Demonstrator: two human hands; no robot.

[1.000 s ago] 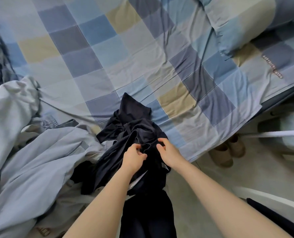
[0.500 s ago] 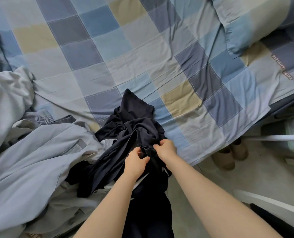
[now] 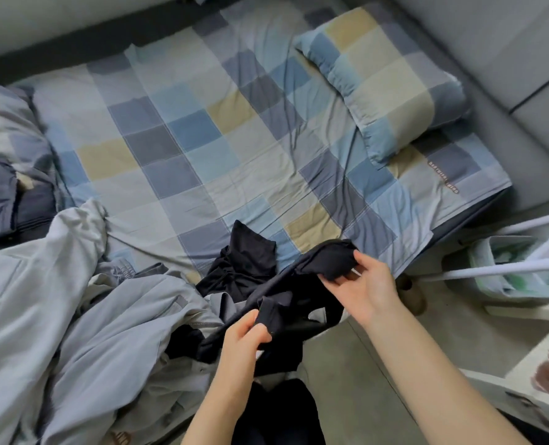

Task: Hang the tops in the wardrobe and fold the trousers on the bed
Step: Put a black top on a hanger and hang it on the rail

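Pinching black garment [image 3: 286, 284], fingers [image 3: 260, 329] both hands

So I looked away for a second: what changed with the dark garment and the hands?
Both hands have lifted part of the dark garment off the heap and drawn apart, left hand low, right hand up and rightward, stretching the cloth between them. The grey clothes and pillow lie as before.

L grip [image 3: 247, 332] & R grip [image 3: 367, 285] both pinched shut, raised.
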